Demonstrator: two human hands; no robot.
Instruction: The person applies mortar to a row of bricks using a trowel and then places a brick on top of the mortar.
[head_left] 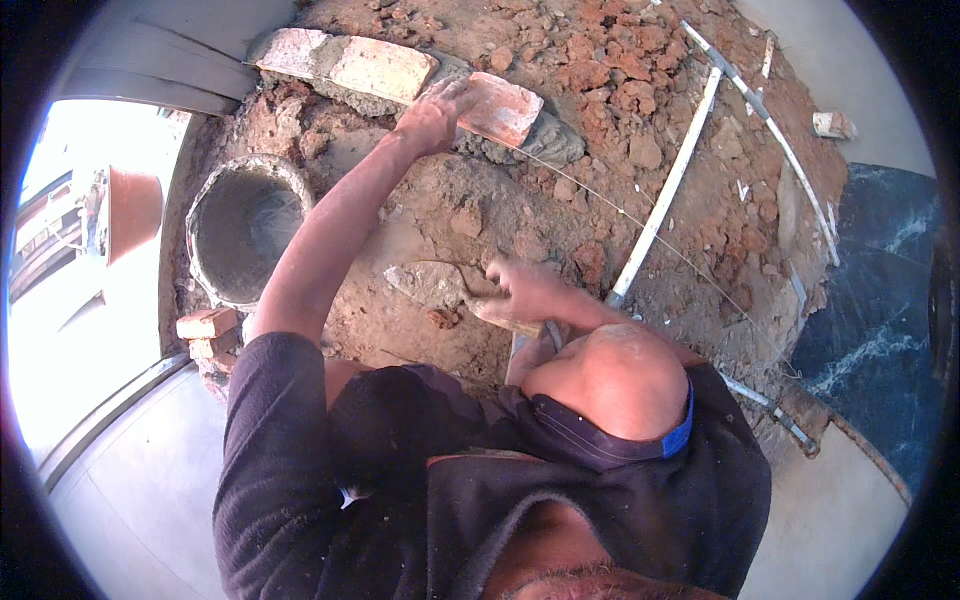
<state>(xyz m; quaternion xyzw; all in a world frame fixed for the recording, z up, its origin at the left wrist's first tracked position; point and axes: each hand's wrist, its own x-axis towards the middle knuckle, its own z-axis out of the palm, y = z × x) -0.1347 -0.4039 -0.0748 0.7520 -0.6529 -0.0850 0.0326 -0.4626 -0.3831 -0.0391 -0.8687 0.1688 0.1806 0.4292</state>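
Observation:
My left hand point(438, 112) reaches forward and grips the left end of a reddish brick point(503, 108), its fingers laid over the top. The brick sits on a bed of grey mortar point(556, 140) that spreads past its right end. Two paler bricks, one point(382, 68) beside my hand and another point(290, 52) farther left, continue the row. Close to my bent knee, my right hand point(520, 293) is closed around what looks like the handle of a trowel. Its mortar-coated blade point(428, 284) points left, low over the soil; the handle is mostly hidden.
A mortar-crusted pan point(203, 235) stands left, beside stacked bricks point(207, 324). A thin string point(622, 211) runs from the row toward the lower right. White pipes point(668, 185) cross the rubble. Broken earth point(640, 85) lies beyond; dark marbled slabs point(870, 290) are right.

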